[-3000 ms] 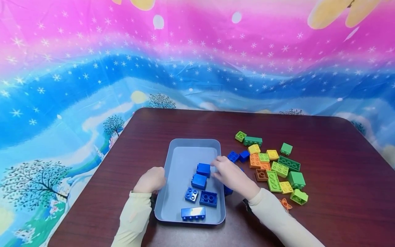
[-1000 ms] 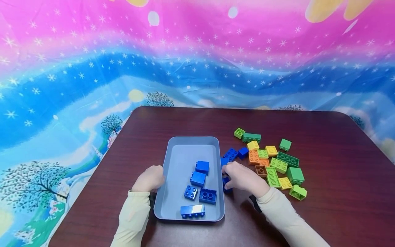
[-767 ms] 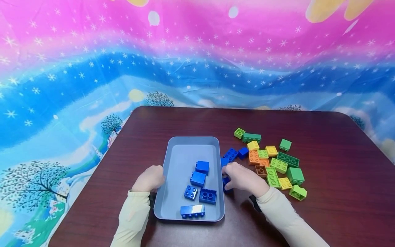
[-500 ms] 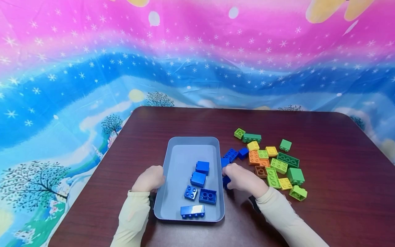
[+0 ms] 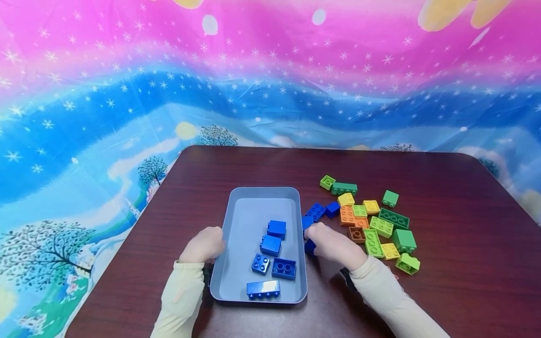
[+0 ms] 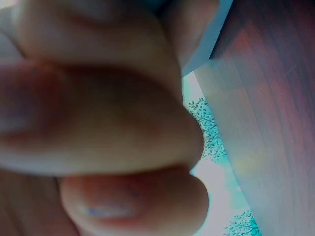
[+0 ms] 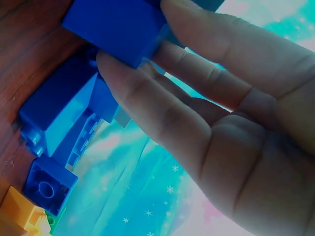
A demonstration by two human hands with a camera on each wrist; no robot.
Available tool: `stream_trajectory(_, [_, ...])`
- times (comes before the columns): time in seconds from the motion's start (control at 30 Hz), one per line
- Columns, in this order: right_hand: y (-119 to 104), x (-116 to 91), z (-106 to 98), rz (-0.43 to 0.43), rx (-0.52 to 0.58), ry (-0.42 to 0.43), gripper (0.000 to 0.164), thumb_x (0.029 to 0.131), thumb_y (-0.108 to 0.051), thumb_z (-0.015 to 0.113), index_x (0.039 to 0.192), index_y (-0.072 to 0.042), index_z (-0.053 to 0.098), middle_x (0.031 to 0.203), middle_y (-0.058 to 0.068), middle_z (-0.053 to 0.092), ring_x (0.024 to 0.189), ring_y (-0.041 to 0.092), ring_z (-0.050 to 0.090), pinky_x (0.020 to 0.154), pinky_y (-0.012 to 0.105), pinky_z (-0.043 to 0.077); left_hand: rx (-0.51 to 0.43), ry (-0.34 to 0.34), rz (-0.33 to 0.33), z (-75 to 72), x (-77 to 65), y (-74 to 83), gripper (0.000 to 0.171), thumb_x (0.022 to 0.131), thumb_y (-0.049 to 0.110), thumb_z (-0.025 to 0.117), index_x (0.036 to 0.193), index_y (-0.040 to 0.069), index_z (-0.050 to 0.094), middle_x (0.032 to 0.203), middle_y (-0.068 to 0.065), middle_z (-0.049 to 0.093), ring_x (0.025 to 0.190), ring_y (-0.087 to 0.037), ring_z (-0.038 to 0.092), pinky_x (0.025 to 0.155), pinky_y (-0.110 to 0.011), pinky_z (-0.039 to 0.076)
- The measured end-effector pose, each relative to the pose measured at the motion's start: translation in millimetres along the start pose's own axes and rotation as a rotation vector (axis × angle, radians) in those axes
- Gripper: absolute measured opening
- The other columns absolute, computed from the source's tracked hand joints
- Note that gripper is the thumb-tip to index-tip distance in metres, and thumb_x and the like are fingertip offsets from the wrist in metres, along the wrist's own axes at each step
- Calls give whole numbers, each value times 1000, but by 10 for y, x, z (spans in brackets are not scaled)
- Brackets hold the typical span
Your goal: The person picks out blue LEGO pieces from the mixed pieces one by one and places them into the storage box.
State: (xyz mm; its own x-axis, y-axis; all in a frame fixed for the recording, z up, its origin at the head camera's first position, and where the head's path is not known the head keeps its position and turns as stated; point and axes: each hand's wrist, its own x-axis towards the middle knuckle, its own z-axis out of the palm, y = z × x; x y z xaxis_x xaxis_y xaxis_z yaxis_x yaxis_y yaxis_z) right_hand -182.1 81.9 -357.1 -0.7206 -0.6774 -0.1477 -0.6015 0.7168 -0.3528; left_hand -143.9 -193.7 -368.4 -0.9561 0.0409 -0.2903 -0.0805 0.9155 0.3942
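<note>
My left hand (image 5: 204, 245) grips the left rim of a grey tray (image 5: 249, 209), its fingers curled in the left wrist view. Several blue toy building bricks (image 5: 263, 289) lie inside, mostly along the right side. Just outside the right rim, my right hand (image 5: 335, 244) pinches a blue brick (image 7: 115, 29) between thumb and fingers. Seen from the head, the hand covers part of this brick. Another blue brick (image 7: 59, 96) lies close to the fingertips on the table. Two more, a studded blue brick (image 5: 316, 212) and a small blue brick (image 5: 332, 209), sit behind the hand.
Right of the hand spreads a loose group of green, yellow, orange and brown bricks (image 5: 382, 226). A small lime brick (image 5: 327, 182) and a long green brick (image 5: 344, 188) lie farther back. The dark wooden table (image 5: 456, 225) ends at a patterned cloth backdrop (image 5: 270, 84).
From above the tray's right rim, my right hand has moved toward me and right onto the blue bricks, and now holds one. My left hand stays at the rim.
</note>
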Motion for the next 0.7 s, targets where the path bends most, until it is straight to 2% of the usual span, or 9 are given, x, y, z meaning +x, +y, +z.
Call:
stream_trajectory(0.33, [15, -8, -54, 9, -6, 6, 14, 74, 12, 62, 87, 6, 62, 77, 11, 59, 63, 16, 49, 55, 27, 43, -4, 6, 7, -13, -25, 3, 26, 84, -3, 43, 58, 3, 45, 43, -3, 40, 33, -11, 39, 36, -22, 34])
stream_trajectory(0.57, [29, -34, -94, 33, -29, 7, 20, 76, 10, 62, 96, 10, 61, 93, 18, 61, 79, 23, 57, 68, 34, 49, -6, 0, 3, -8, -9, 2, 25, 85, -2, 42, 60, 3, 46, 44, -5, 42, 33, -12, 40, 36, -23, 35])
stream_trajectory(0.7, [30, -47, -117, 23, -49, 15, 22, 76, 8, 63, 98, 10, 61, 93, 18, 60, 84, 26, 58, 72, 37, 49, -7, -8, -7, 2, 1, -3, 25, 85, -1, 43, 61, 3, 46, 44, -5, 42, 33, -12, 40, 36, -23, 35])
